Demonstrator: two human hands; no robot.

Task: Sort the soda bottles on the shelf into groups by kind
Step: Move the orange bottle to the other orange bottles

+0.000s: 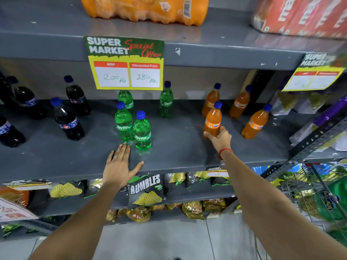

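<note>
The right hand [218,137] gripped an orange soda bottle [213,121] low, at four o'clock on the shelf [178,147]. It looked full, heavy and slick. The left hand [118,166] lay open, flat.

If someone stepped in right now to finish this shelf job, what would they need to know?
Left hand: open, flat on the shelf, holding nothing.
Right hand: gripping the base of an orange Fanta bottle.
Layout: cola bottles left, green Sprite bottles middle, the other orange bottles right.
Done: the kinds look grouped.
Left: release the held bottle among the orange ones, perhaps tidy spacing.
</note>
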